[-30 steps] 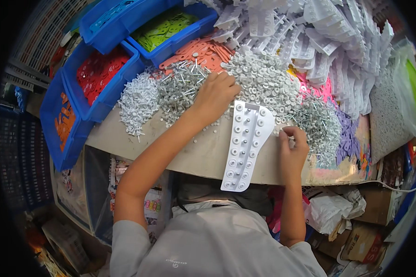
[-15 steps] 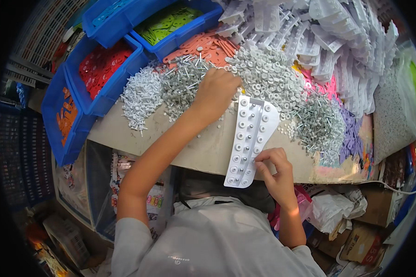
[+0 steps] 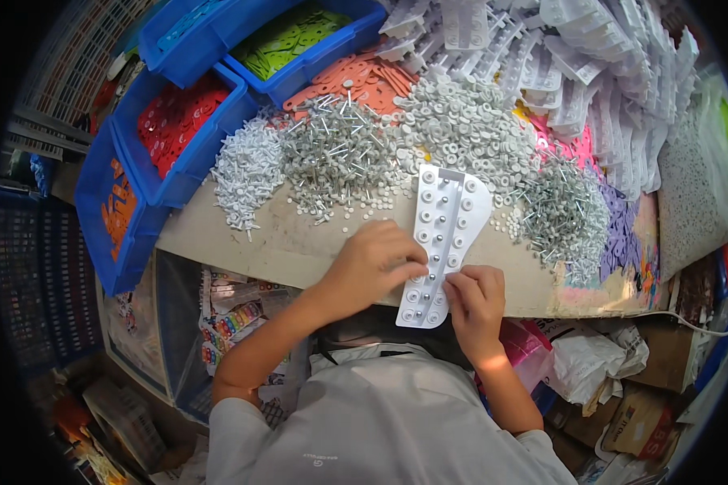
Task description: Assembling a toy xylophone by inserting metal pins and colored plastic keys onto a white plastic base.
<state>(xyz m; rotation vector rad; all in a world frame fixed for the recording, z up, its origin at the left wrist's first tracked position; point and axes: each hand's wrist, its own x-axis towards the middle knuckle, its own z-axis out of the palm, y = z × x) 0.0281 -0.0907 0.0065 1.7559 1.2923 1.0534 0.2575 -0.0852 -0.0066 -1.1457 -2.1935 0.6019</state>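
Observation:
A long white plastic holder (image 3: 437,311), wider at its far end, lies across the table's front edge. Rows of white ring-shaped pieces line both its sides, and small metal pin heads run down its middle channel. Over its left side my left hand (image 3: 372,263) is closed, fingertips pinched together. Whatever sits between them is hidden. My right hand (image 3: 479,303) pinches at the holder's right edge, near its close end. Beyond the holder are a heap of metal pins (image 3: 332,149) and a heap of white ring-shaped pieces (image 3: 465,121).
Blue bins (image 3: 170,190) hold red, orange, green and light blue flat pieces. White pins (image 3: 247,166) lie beside them. To the right are more metal pins (image 3: 554,206), purple pieces (image 3: 617,226) and a clear bag (image 3: 692,174). Stacked white holders (image 3: 590,65) fill the far right.
My left hand has come back from the metal pin heap to the holder's left side. My right hand stays by the right edge, its fingers more curled. The holder has barely shifted.

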